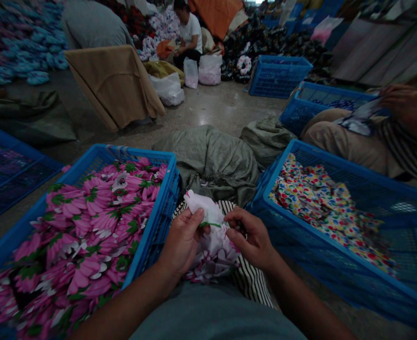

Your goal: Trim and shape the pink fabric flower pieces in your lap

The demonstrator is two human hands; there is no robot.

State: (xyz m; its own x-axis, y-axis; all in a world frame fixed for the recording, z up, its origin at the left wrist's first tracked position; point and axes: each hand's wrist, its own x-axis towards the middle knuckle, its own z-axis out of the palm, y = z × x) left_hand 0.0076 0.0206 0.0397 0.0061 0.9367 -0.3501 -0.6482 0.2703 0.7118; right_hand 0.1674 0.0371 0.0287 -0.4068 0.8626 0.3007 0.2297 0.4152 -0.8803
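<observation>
A bundle of pale fabric pieces [205,208] with pink edges and a green strip across it is pinched in my left hand [184,236], thumb on top. Close by its right side, my right hand [253,236] has its fingers curled together; what lies between them, if anything, is too small to make out. More pale pieces with pink edges [213,255] lie on my lap below both hands, over black-and-white striped cloth [253,283].
Left stands a blue crate [171,163] full of pink flower-shaped pieces [105,222]. At right another blue crate [270,184] holds colourful dotted fabric [322,198]. Grey-green sacks [212,153] lie ahead. A person [403,101] sits at right with cloth in hand; others sit farther back.
</observation>
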